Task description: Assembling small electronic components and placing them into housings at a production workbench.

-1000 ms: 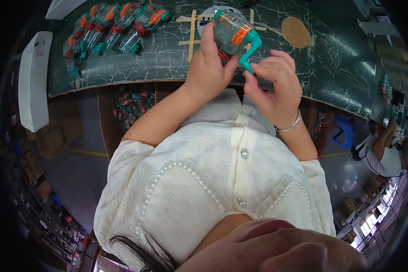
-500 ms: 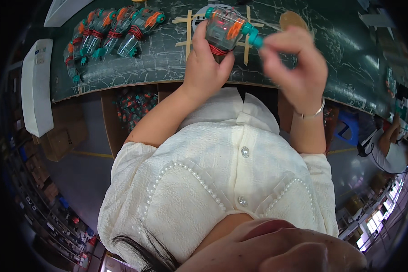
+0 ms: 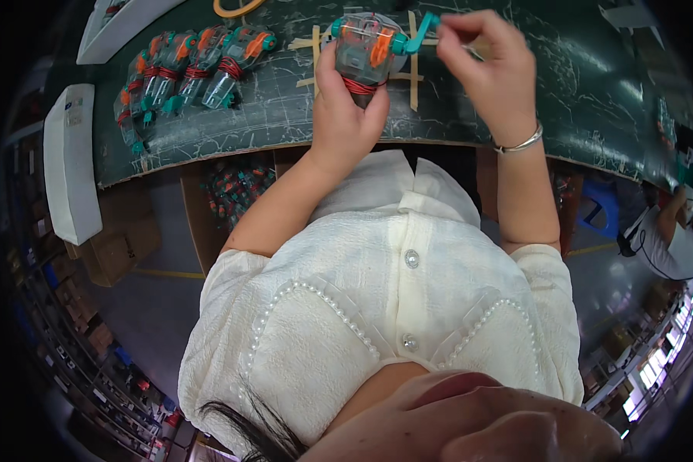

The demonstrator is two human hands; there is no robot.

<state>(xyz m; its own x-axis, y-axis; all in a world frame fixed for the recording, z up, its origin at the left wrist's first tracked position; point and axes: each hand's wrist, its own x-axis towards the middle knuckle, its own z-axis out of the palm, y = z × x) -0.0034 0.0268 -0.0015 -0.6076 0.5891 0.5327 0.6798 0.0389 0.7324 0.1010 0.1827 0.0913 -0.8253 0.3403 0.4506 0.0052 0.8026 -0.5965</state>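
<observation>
My left hand (image 3: 345, 115) is wrapped round a small hand-crank generator (image 3: 362, 60) with a clear housing, orange gears inside and red wire wound round its lower part. From its right side sticks out a teal crank (image 3: 420, 38), bent upward. The fingertips of my right hand (image 3: 497, 73) close on the crank's outer end; the fingers partly cover that end. Left of my hands, several like generators (image 3: 227, 69) lie in a slanting row on the green table, each with red wire wound about it.
Tan tape strips (image 3: 414, 85) mark the dark green table (image 3: 577, 108). A long white box (image 3: 71, 165) stands at its left edge, and a yellow ring (image 3: 239, 8) lies at the back. Below the edge, a carton holds more generators (image 3: 237, 189). Another person (image 3: 670, 239) and a blue stool (image 3: 599, 206) are right.
The crank has swung from pointing down-right to pointing up, with my right hand rising along with it. My left hand still holds the generator, now slightly further left and more upright.
</observation>
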